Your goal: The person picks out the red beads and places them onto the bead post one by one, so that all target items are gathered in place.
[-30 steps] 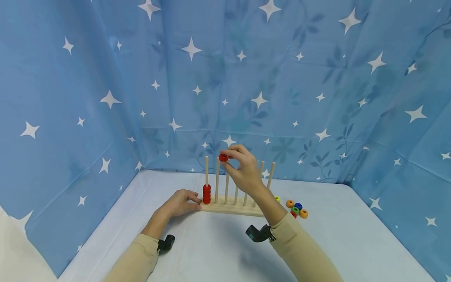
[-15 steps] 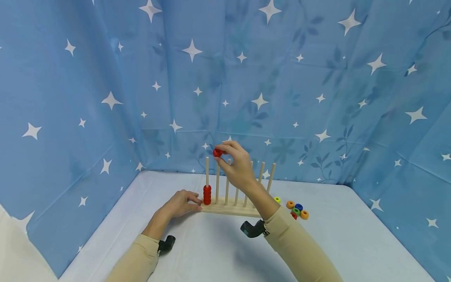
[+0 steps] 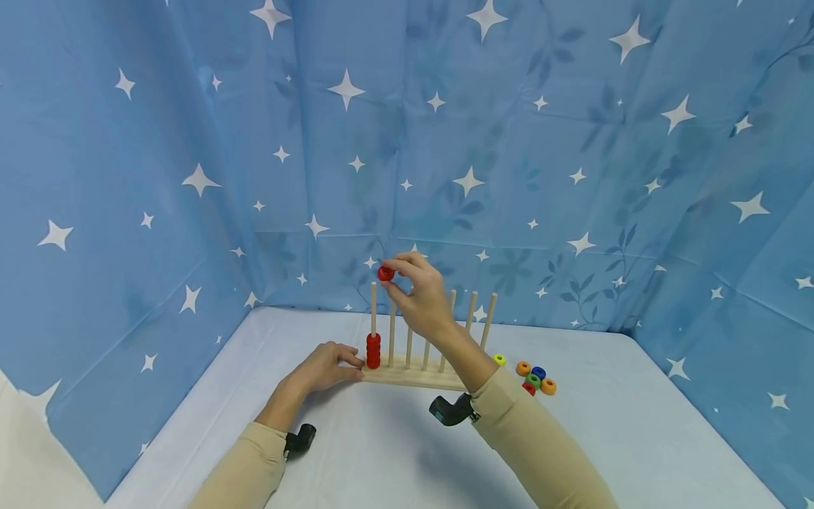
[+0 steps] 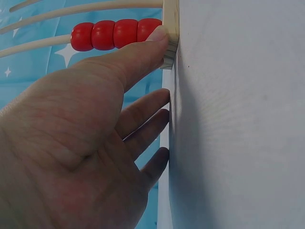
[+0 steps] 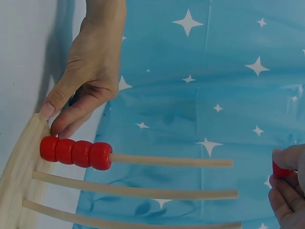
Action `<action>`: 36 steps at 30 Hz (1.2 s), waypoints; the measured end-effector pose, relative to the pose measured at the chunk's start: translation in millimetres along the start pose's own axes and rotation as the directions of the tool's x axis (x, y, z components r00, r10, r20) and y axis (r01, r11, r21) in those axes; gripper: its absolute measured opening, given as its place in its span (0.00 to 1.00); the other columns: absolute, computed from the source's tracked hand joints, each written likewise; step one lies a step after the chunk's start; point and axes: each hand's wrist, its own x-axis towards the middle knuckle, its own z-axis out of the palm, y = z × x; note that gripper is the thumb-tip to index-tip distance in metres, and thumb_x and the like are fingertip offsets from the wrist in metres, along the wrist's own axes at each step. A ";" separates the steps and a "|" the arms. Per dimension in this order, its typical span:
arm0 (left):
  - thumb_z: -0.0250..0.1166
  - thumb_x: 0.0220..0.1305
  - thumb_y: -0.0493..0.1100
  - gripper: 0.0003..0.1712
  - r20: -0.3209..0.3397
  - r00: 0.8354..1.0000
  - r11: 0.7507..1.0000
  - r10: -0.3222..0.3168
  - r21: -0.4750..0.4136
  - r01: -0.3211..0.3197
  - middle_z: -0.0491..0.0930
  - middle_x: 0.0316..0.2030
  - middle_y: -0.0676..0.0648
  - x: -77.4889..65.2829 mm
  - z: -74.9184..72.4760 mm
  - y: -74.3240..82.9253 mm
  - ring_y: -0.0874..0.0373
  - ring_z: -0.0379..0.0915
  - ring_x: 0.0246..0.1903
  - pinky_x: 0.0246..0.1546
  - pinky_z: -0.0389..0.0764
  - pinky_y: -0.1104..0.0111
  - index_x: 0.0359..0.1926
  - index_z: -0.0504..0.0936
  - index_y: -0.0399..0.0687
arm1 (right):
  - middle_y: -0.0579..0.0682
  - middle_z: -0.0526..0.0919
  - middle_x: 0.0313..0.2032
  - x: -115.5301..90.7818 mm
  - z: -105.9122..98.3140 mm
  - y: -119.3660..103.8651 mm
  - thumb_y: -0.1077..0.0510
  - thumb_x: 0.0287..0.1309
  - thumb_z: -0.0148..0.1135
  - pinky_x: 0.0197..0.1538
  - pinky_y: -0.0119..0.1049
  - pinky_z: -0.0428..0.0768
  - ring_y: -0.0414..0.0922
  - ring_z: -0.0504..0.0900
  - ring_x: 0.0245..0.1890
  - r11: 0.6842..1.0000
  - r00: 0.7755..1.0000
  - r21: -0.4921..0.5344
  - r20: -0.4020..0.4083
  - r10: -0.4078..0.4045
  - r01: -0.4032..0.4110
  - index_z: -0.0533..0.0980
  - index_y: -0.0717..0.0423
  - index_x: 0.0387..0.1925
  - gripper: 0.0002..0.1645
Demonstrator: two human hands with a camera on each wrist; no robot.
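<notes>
A wooden peg stand (image 3: 413,376) with several upright pegs stands on the table. Its leftmost peg (image 3: 374,309) carries a short stack of red beads (image 3: 373,351). My left hand (image 3: 327,367) holds the left end of the base, its thumb (image 4: 147,50) at the front beside the lowest bead and a forefinger at the back edge (image 5: 71,119). Raised above the pegs, my right hand (image 3: 421,293) pinches one red bead (image 3: 385,273) between thumb and fingers. That bead is slightly higher than the leftmost peg's tip and to its right, apart from it.
Right of the stand lie loose beads: a yellow one (image 3: 499,360), a blue one (image 3: 538,372), a green one (image 3: 533,382), a red one (image 3: 528,389) and orange ones (image 3: 548,387). A blue star-patterned curtain (image 3: 407,141) surrounds the white table (image 3: 610,424).
My right hand has moved left and slightly up with the red bead, nearing the leftmost peg's tip. The left hand has stayed at the base.
</notes>
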 end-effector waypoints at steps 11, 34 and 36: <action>0.77 0.61 0.44 0.12 0.003 1.000 0.999 0.030 0.014 -0.030 0.83 0.61 0.36 -0.1 -0.3 -1.3 0.35 0.72 0.68 0.69 0.69 0.39 0.45 0.94 0.49 | 0.54 0.85 0.49 1.3 8.5 0.8 0.65 0.63 0.71 0.55 0.41 0.86 0.50 0.85 0.51 0.997 0.994 -0.031 0.077 0.073 -0.071 0.86 0.61 0.52 0.15; 0.77 0.60 0.44 0.11 0.004 0.999 0.999 0.036 0.022 -0.036 0.83 0.60 0.36 1.3 -0.8 -2.6 0.37 0.74 0.67 0.69 0.70 0.41 0.44 0.94 0.50 | 0.54 0.85 0.51 0.2 21.5 4.1 0.65 0.64 0.71 0.44 0.45 0.86 0.51 0.85 0.48 0.987 0.980 -0.086 0.140 0.144 -0.133 0.86 0.59 0.54 0.16; 0.77 0.60 0.44 0.11 0.003 0.999 0.999 0.039 0.027 -0.039 0.83 0.60 0.36 1.4 -1.0 -2.7 0.37 0.74 0.66 0.69 0.70 0.41 0.44 0.94 0.49 | 0.53 0.85 0.51 0.1 22.5 4.6 0.64 0.64 0.71 0.44 0.43 0.85 0.50 0.85 0.48 0.987 0.980 -0.093 0.140 0.144 -0.132 0.86 0.58 0.53 0.16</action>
